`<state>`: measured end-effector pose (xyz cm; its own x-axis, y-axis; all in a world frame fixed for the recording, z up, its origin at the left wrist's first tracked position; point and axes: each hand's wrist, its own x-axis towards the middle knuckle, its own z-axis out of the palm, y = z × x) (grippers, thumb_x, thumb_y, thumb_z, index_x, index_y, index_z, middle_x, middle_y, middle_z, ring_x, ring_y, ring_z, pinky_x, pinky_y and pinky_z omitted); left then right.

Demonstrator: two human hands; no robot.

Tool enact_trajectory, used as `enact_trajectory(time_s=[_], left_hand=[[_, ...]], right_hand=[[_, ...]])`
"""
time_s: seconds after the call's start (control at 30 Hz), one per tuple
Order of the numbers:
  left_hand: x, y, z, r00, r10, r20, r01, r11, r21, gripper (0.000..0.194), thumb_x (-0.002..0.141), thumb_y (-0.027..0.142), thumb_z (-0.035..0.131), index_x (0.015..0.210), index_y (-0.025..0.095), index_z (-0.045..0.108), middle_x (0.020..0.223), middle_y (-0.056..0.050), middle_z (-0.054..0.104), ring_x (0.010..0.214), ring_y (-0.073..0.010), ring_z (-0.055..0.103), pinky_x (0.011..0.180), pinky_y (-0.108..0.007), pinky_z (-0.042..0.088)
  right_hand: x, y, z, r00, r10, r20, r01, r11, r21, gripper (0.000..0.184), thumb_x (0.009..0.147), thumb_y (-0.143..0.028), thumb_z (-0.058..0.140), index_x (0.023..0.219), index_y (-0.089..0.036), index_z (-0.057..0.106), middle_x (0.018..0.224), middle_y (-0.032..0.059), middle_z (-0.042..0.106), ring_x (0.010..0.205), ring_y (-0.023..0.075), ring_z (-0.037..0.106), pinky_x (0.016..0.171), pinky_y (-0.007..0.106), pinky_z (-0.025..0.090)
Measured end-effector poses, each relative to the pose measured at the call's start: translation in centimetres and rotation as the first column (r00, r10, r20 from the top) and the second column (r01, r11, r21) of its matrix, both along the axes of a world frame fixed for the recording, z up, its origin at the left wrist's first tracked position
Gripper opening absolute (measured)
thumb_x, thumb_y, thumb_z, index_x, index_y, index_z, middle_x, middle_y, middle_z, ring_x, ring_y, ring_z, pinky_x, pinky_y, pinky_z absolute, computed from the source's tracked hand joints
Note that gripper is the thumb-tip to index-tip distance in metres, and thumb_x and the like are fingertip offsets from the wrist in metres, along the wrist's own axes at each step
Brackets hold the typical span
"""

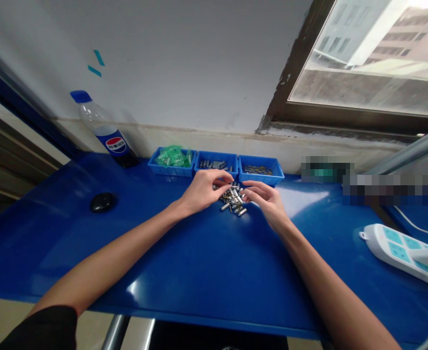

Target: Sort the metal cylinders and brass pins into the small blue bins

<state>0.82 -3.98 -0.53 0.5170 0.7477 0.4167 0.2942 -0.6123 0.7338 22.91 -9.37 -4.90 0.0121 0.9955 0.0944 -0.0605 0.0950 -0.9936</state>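
Note:
A small heap of short metal cylinders (233, 200) lies on the blue table (206, 262), just in front of three blue trays. My left hand (204, 190) rests at the heap's left edge, fingers curled and pinching toward the pieces; what it holds is too small to name. My right hand (265, 197) sits at the heap's right edge with thumb and fingers pressed together over the pieces. The left tray (171, 168) holds green plastic parts, the middle tray (216, 169) metal cylinders, the right tray (260, 176) thin dark pins.
A Pepsi bottle (106, 131) leans against the wall at back left. A black round object (103, 202) lies left on the table. A white power strip (405, 253) lies at the right edge. A window (374, 63) is at upper right.

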Motion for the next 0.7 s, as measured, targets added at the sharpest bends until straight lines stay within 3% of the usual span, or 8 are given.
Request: enact_trajectory(time_s=[0.13, 0.43, 0.57, 0.7], left_hand=[[0.4, -0.7, -0.2, 0.995, -0.068, 0.078, 0.075, 0.994, -0.083, 0.012, 0.089, 0.016, 0.071, 0.101, 0.013, 0.074, 0.103, -0.008, 0.079, 0.09, -0.0182, 0.079, 0.082, -0.026, 0.066], [0.5, -0.6, -0.8, 0.991, -0.124, 0.043, 0.126, 0.99, -0.064, 0.018, 0.09, 0.021, 0.071, 0.105, 0.013, 0.073, 0.105, -0.009, 0.078, 0.09, -0.0189, 0.079, 0.08, -0.027, 0.066], [-0.1, -0.1, -0.8, 0.968, -0.071, -0.242, 0.092, 0.993, 0.077, 0.026, 0.088, 0.023, 0.075, 0.113, 0.016, 0.073, 0.107, -0.009, 0.077, 0.091, -0.0204, 0.075, 0.084, -0.031, 0.062], [-0.9, 0.6, -1.0, 0.843, 0.016, -0.538, 0.072, 0.987, 0.143, 0.026, 0.088, 0.021, 0.073, 0.114, 0.018, 0.075, 0.104, -0.01, 0.076, 0.095, -0.0251, 0.073, 0.084, -0.034, 0.058]], right_hand=[[-0.2, -0.1, -0.2, 0.996, 0.085, -0.029, -0.085, 0.996, -0.003, 0.032, 0.081, -0.043, 0.086, 0.106, -0.024, 0.081, 0.09, 0.005, 0.081, 0.078, 0.0199, 0.075, 0.08, 0.037, 0.058], [-0.3, -0.1, -0.5, 0.992, 0.114, -0.059, -0.117, 0.991, -0.06, 0.029, 0.076, -0.042, 0.09, 0.097, -0.023, 0.083, 0.087, 0.0048, 0.082, 0.078, 0.019, 0.075, 0.079, 0.034, 0.058], [-0.3, 0.0, -0.3, 0.999, 0.046, -0.021, -0.047, 0.997, -0.06, 0.028, 0.072, -0.043, 0.092, 0.089, -0.022, 0.083, 0.08, 0.0046, 0.081, 0.071, 0.0195, 0.074, 0.073, 0.034, 0.059], [-0.1, 0.2, -0.3, 0.998, -0.066, -0.004, 0.066, 0.998, -0.009, 0.028, 0.071, -0.041, 0.092, 0.089, -0.021, 0.082, 0.082, 0.0054, 0.081, 0.073, 0.0214, 0.075, 0.077, 0.038, 0.062]])
